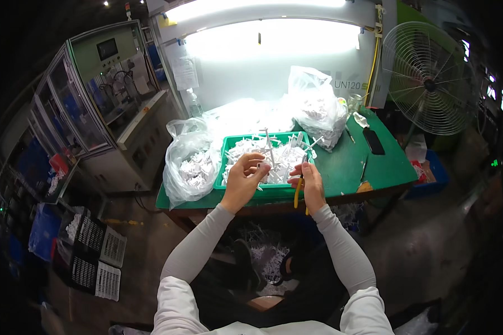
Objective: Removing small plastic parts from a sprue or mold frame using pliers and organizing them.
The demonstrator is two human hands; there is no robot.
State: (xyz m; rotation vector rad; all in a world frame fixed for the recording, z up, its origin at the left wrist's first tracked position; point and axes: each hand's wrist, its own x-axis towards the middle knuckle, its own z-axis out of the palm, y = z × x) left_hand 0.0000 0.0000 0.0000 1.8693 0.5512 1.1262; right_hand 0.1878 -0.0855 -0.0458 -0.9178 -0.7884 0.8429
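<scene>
My left hand (242,181) is over the front left of a green tray (223,162), its thumb and fingers closed together. What they pinch, if anything, is too small to make out. My right hand (314,187), at the tray's front right corner, is closed around yellow-handled pliers (298,194). Their handles point down toward me, and the jaws are hard to see. Small white plastic pieces (285,159) with thin stems fill the tray. One branched white piece (317,142) sticks up past the right rim, just above my right hand.
Clear bags of white pieces stand left (193,167) and behind right (318,117) of the tray on the green table (341,173). A black phone (373,142) and a thin tool (364,168) lie to the right. A large fan (428,84) stands beyond. White scraps (269,254) lie below.
</scene>
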